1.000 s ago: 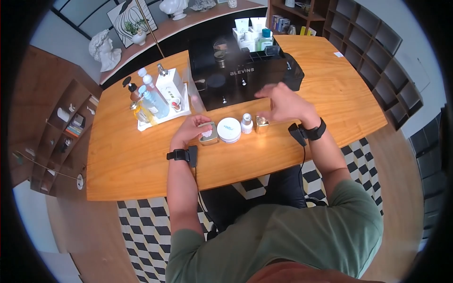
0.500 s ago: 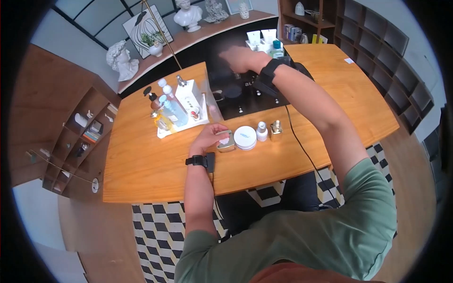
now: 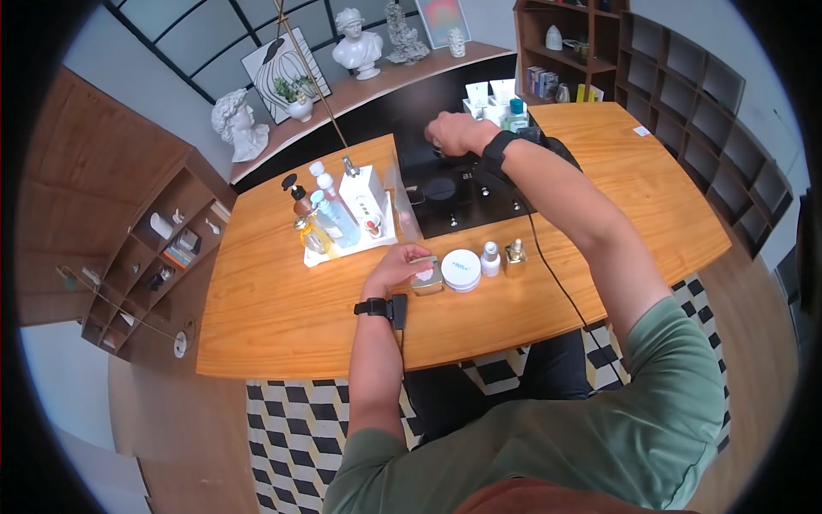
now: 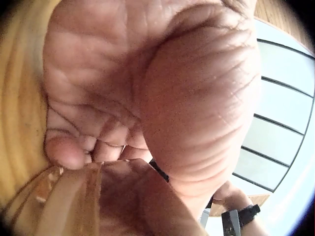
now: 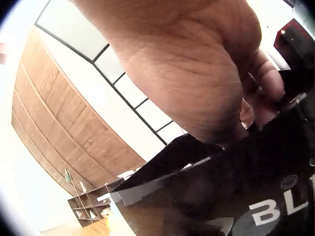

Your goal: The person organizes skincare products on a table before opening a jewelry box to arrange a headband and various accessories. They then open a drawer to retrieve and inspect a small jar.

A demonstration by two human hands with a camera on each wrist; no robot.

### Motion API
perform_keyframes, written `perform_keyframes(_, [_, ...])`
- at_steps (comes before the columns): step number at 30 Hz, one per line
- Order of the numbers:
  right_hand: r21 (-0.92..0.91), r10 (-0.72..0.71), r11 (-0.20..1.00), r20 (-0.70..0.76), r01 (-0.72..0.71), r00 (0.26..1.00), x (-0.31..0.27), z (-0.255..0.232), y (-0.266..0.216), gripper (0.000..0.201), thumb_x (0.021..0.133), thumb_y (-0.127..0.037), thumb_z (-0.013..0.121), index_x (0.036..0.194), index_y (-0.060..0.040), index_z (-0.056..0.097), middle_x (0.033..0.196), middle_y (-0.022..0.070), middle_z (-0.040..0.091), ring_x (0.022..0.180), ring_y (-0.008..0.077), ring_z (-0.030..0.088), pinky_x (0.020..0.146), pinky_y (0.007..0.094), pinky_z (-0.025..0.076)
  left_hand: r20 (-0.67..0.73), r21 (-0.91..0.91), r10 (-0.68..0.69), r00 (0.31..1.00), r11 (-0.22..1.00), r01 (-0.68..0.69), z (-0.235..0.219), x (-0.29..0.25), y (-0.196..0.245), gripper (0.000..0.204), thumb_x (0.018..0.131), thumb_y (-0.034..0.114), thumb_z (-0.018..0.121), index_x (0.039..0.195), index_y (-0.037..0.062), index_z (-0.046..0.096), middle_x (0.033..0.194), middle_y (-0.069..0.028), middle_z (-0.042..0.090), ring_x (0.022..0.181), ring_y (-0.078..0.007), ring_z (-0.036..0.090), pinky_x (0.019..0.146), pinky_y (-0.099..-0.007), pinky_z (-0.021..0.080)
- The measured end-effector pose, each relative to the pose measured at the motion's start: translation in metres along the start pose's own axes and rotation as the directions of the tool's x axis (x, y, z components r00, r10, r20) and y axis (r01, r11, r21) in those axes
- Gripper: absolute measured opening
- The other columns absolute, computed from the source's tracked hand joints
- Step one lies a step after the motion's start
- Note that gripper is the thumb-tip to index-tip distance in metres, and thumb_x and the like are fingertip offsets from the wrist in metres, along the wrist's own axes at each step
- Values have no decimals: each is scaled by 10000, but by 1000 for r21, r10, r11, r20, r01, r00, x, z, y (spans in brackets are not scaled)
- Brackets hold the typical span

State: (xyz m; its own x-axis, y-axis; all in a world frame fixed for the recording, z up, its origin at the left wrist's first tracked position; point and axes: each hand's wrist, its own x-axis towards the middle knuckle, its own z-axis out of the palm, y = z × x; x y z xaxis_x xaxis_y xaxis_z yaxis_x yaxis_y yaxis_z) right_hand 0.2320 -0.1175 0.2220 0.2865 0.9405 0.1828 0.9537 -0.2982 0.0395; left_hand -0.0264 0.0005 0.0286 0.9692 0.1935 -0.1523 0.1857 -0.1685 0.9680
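Note:
My left hand (image 3: 396,267) grips the left side of a squarish glass container (image 3: 428,284) with gold-toned edges and a pale pink patch on top. Its clear walls (image 4: 74,206) show large in the left wrist view. To its right stand a round white jar (image 3: 462,271), a small white bottle (image 3: 490,259) and a small gold bottle (image 3: 515,252). Over the black BLEVINS box (image 3: 432,221) my right hand (image 3: 462,135) reaches down with curled fingers. It holds a small glassy item (image 3: 438,149), mostly hidden by the hand; its fingertips (image 5: 270,86) dip behind the box's front wall.
On the left a white tray (image 3: 321,260) carries several pump bottles (image 3: 338,224) and a white box-shaped dispenser (image 3: 363,195). White tubes (image 3: 478,94) and a green-capped bottle (image 3: 515,115) stand at the box's far right. A black cable (image 3: 556,283) hangs from my right wrist.
My right hand has moved from beside the gold bottle up and away, over the black box to the glassy item there. The left hand has stayed on the squarish container. The head view has shifted.

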Motion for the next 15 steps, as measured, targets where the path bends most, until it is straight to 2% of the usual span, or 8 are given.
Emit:
perform_keyframes(2, [60,-3,998,-55,7,998,-7,-18,-6,273,876,-156,652,1137,-83,689,1163,223,672,1050,397,674,884,467,556,7,-22,-53,999,998,54,0,-4,6,282,892,160,783,1113,28,667,915,-12,731,764,-55,663,556,-176,438])
perform_keyframes(4, [74,20,997,-279,0,960,-14,-35,-11,293,893,-224,640,1161,-109,673,1115,233,665,1036,406,658,882,487,541,9,-34,-30,1000,999,30,-1,0,-2,288,891,162,783,1117,27,666,910,-12,731,751,-52,658,551,-177,436])
perform_keyframes(7, [124,22,992,-419,34,908,-37,-75,-13,318,912,-296,619,1173,-121,662,1065,232,661,1032,422,650,884,499,538,10,-39,-12,1000,999,12,-1,-2,1,294,892,164,782,1124,25,666,901,-12,732,729,-45,649,545,-177,435])
perform_keyframes(10, [88,-17,990,-707,112,707,-72,-99,-10,319,920,-353,625,1087,-88,687,1001,216,703,930,394,681,843,485,553,13,-42,-22,1000,999,22,-3,3,-6,297,892,162,781,1129,22,667,900,-15,733,717,-39,644,538,-174,432])
perform_keyframes(12, [187,59,976,-733,117,678,-105,-120,-14,335,939,-373,620,1024,-58,697,880,200,712,838,381,692,779,456,555,21,-52,-30,999,998,31,-4,4,-9,299,891,159,781,1131,21,667,902,-18,734,714,-36,643,531,-172,428])
perform_keyframes(13, [265,113,958,-698,109,707,-123,-129,-16,365,948,-395,625,981,-39,696,804,187,700,786,385,689,725,443,542,15,-47,-11,1000,999,11,-2,1,-3,299,889,153,782,1132,20,670,907,-20,736,717,-37,648,525,-169,426])
perform_keyframes(14, [253,81,952,-754,174,652,-134,-127,-10,336,961,-336,647,1009,-4,654,766,127,726,667,254,709,600,342,528,10,-43,10,1000,999,-9,-1,0,-2,299,886,147,783,1132,19,672,911,-23,737,719,-37,652,519,-166,425])
perform_keyframes(15, [239,105,965,-732,110,673,-150,-127,-6,333,960,-337,655,994,-6,652,767,124,727,665,240,709,598,331,527,3,-47,8,1000,999,-8,-1,2,-4,299,881,135,784,1134,18,677,909,-25,737,708,-36,649,498,-164,412])
